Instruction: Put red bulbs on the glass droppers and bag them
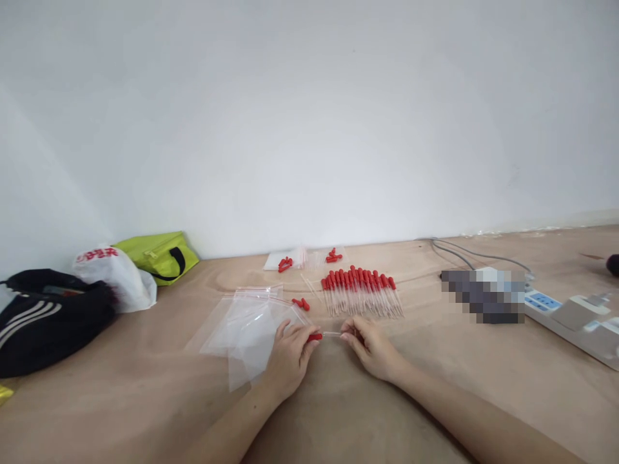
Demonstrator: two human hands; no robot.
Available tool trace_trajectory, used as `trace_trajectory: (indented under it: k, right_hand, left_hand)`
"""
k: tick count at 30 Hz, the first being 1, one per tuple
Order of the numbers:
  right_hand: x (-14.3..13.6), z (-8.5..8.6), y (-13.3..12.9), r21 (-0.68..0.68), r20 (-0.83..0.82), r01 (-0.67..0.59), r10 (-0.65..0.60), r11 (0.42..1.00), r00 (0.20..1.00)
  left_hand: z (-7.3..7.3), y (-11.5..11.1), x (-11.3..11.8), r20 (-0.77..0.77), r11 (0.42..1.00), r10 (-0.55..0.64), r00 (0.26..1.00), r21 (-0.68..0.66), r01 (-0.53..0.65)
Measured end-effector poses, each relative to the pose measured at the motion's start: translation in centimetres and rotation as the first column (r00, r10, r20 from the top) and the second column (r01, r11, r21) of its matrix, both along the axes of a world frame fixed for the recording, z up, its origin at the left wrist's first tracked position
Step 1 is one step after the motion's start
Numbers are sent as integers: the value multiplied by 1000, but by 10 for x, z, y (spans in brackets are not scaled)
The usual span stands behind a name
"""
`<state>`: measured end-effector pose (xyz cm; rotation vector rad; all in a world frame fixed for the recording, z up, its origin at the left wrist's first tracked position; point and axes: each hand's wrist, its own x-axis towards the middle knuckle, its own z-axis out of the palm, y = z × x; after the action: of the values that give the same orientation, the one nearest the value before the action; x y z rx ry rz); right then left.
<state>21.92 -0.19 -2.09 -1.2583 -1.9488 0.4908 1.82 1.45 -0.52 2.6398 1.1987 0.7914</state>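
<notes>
My left hand [290, 354] pinches a red rubber bulb [315, 336] between thumb and fingers. Out of the bulb's right end runs a thin clear dropper tube [331, 334], and the fingertips of my right hand [370, 348] are closed on its far end. Whether the tube is fully seated in the bulb I cannot tell. Just beyond both hands lies a row of red-topped droppers [358, 280], side by side with tips toward me. A few loose red bulbs [300, 303] rest near my left fingers. Clear zip bags [242, 335] lie overlapping under and beside my left hand.
Near the wall are more red bulbs [285, 263] on small plastic bags [302, 258], and loose clear tubes [311, 285]. At left stand a black bag [58, 328], a white plastic bag [130, 283] and a lime-green bag [159, 251]. A power strip [570, 316] lies right.
</notes>
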Motion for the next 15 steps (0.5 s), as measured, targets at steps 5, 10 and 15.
trace_trajectory:
  k: [5,10,15]
  right_hand:
    - [0,-2,-4,7,45,-12,11,1000,999]
    - [-1,-1,-4,22,84,-25,23,999,996]
    - [-2,0,-4,34,80,-67,64,997,995]
  left_hand:
    - [1,0,-1,-4,999,-38,999,8,38]
    - [2,-1,0,11,998,-51,999,21,51]
    - [1,-2,1,26,996,-63,998,59,61]
